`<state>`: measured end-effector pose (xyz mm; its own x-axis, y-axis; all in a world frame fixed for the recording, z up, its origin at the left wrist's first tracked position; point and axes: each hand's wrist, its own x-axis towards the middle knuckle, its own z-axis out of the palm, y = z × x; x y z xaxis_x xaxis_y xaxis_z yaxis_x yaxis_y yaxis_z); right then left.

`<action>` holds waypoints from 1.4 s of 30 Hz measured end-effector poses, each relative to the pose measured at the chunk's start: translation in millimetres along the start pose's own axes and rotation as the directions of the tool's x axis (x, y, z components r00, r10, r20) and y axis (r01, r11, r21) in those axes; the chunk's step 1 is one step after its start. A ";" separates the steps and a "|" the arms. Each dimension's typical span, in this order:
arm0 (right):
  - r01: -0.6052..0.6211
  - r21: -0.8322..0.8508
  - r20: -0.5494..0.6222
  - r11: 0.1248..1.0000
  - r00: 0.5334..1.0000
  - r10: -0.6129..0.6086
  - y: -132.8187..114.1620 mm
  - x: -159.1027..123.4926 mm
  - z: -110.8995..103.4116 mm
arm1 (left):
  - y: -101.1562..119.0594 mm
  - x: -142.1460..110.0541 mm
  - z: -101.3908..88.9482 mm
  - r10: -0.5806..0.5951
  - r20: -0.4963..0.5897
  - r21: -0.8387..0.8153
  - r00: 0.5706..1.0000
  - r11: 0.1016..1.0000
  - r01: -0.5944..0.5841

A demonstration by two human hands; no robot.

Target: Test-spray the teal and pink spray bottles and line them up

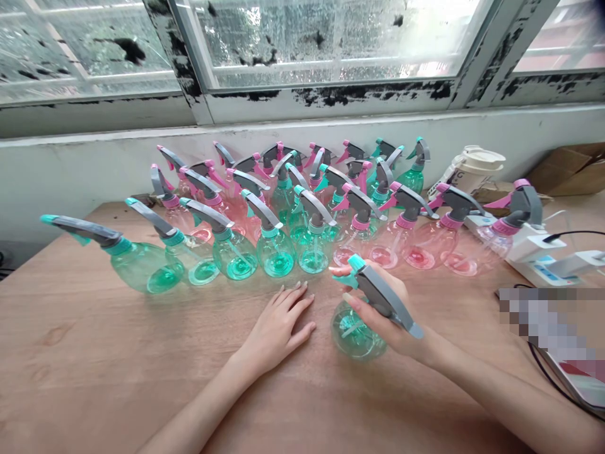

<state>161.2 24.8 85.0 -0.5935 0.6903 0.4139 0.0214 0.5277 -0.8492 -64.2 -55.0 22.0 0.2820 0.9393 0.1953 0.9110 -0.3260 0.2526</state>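
1. A window (326, 38) with flaking black patches on its frame (373, 94) ran behind the scene, above a pale wall (51, 170); a wood-grained worktop (70, 353) stretched out below.

2. At the far left of the front row stood a green spray bottle (144, 268) with a grey-and-turquoise head, and four more green bottles (276, 255) followed it in line.

3. Behind them, further rows of spray bottles (227, 211), some pink and some green, were crowded together near the wall, many partly hidden.

4. The left hand (278, 328) lay palm down on the worktop, just in front of the green bottles. It held nothing; its fingers were loosely spread, the thumb apart from the rest.

5. Right of that hand, nearer the person than the front row, was a single green bottle (358, 340) with a tube visible inside. Whether its base touched the worktop could not be told.

6. The right hand (399, 321) had its fingers closed around this bottle beneath its grey head, the turquoise nozzle pointing away from the person.

7. Beyond the right hand, four pink bottles (432, 243) completed the front row.

8. A lidded white cup (475, 164) stood behind these; farther right were a white power strip (536, 268), a brown paper bag (571, 170) and a pixelated object (553, 328) beside a black cable (543, 370).
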 end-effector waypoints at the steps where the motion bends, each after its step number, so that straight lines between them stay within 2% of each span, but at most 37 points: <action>1: 0.007 -0.004 -0.001 1.000 1.000 -0.007 0.1 0.6 -0.5 | 0.1 0.1 -0.2 0.002 0.000 -0.001 1.000 1.000 -0.002; 5: 0.038 -0.020 0.017 0.999 0.999 -0.038 -4.3 5.5 -1.2 | 0.7 -0.2 -1.0 -0.003 -0.013 -0.018 1.000 1.000 0.003; 8: 0.130 -0.025 0.066 0.991 0.990 -0.128 -14.7 7.9 1.7 | 1.0 -0.5 -1.4 -0.012 -0.024 -0.037 1.000 0.999 0.011; 14: 0.231 -0.012 0.155 0.973 0.962 -0.226 -35.1 0.3 8.6 | -0.2 0.3 -1.3 -0.027 0.023 -0.058 0.999 0.998 0.028; 20: 0.201 0.027 0.106 0.979 0.974 -0.203 -29.7 -4.0 10.8 | 2.4 0.9 -1.6 -0.032 -0.013 -0.069 0.999 0.997 0.031; 25: 0.187 0.045 0.072 0.981 0.979 -0.190 -21.7 -11.2 15.4 | 3.9 0.8 -2.9 -0.039 0.000 -0.057 0.999 0.998 0.039; 37: 0.183 0.079 0.074 0.980 0.979 -0.189 -18.4 -15.0 17.5 | 4.5 0.8 -2.7 -0.050 0.014 -0.056 0.999 0.997 0.051; 42: 0.227 0.045 0.081 0.973 0.970 -0.230 -21.8 -12.9 16.5 | 4.1 0.5 -2.1 -0.048 0.011 -0.051 0.999 0.997 0.049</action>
<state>155.1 -3.8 92.7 -0.6454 0.5079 0.5705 -0.1499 0.6481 -0.7466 -61.0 -56.0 25.0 0.2412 0.9550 0.1724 0.9069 -0.2850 0.3103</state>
